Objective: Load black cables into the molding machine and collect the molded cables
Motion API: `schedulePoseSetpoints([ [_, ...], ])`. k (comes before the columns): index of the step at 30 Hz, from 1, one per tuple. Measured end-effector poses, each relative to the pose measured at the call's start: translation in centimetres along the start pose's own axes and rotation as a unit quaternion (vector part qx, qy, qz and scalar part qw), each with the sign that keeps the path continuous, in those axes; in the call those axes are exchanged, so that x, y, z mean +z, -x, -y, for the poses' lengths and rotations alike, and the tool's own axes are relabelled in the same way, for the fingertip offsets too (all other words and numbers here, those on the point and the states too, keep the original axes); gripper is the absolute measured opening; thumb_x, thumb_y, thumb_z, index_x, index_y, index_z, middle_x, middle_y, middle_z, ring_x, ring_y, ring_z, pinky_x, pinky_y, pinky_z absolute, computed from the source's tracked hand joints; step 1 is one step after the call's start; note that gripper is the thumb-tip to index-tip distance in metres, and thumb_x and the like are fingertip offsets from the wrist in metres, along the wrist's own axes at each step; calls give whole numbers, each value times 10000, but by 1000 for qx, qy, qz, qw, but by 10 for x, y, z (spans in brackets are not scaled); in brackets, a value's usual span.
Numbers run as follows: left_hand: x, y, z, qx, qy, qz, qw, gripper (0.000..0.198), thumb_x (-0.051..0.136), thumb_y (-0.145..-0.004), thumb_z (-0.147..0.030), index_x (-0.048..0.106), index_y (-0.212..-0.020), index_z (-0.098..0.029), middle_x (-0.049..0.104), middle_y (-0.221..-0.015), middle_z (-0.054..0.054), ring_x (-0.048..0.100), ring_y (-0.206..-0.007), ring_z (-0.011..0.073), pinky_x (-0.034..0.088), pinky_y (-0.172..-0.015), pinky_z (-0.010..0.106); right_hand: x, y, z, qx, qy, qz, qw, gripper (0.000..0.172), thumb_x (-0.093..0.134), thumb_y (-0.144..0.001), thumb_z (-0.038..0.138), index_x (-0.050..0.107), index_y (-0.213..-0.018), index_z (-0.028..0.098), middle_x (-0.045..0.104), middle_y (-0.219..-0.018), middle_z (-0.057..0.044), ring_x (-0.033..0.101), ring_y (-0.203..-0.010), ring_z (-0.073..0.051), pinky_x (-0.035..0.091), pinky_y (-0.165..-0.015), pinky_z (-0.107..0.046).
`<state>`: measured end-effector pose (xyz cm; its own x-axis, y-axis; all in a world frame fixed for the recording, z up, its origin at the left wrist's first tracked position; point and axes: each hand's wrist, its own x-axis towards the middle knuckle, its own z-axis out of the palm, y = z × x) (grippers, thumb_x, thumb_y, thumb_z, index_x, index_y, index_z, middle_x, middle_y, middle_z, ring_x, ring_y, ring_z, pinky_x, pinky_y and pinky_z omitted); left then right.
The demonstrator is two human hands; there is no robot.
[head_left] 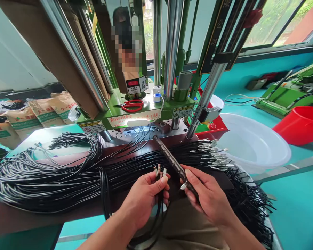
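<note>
In the head view, a few black cables (160,205) are gripped between the thumb and fingers of the left hand (144,194), and their metal connectors (164,171) are held upward above the fingertips. A long dark bar (170,157) is grasped by the right hand (209,192), with its far end pointed toward the green press (151,114); a small metal connector is seen beside the fingers of that hand. Both hands are held near each other, in front of the large cable bundle (67,184) that is spread along the brown table (23,222). Red-handled pliers (132,105) are laid on the press. A white basin (271,152) is placed to the right.
</note>
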<state>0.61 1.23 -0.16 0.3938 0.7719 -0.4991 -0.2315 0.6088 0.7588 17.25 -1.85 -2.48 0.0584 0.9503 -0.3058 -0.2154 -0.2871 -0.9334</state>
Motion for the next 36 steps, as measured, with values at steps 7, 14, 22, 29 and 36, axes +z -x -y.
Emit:
schedulePoseSetpoints([
  [7,13,-3,8,27,-118,-29,992,234,730,-702,-318,613,-763,-125,562,-643,1,443,-459,49,333,-444,184,-4,-2,-2,-16,52,55,997,513,481,-892,528,556,-1288,210,415,-481,67,302,-371,-57,275,-291,-134],
  [14,10,-3,9,18,-127,-36,991,285,763,-654,-359,616,-738,-129,563,-624,-3,441,-436,52,336,-426,190,-2,-2,3,-21,71,66,995,528,488,-888,535,561,-1284,194,398,-488,62,311,-387,-61,261,-302,-141],
  [22,10,-7,9,30,-103,-17,994,290,766,-647,-350,594,-674,-118,542,-583,-5,425,-414,47,310,-403,187,0,-2,1,-71,113,69,989,421,510,-887,501,628,-1200,244,468,-728,9,395,-441,-55,315,-320,-162],
  [29,3,1,3,21,-72,4,997,261,740,-703,-323,647,-797,-98,604,-724,50,546,-583,97,456,-550,224,1,1,5,-9,69,56,996,521,524,-857,548,592,-1242,203,404,-528,53,310,-399,-61,247,-311,-149],
  [36,3,9,-5,20,-59,-29,998,235,700,-734,-239,656,-929,-117,571,-772,29,523,-637,87,461,-567,208,-3,4,2,11,31,26,999,581,568,-814,573,589,-1249,188,458,-532,42,291,-373,-53,198,-301,-152],
])
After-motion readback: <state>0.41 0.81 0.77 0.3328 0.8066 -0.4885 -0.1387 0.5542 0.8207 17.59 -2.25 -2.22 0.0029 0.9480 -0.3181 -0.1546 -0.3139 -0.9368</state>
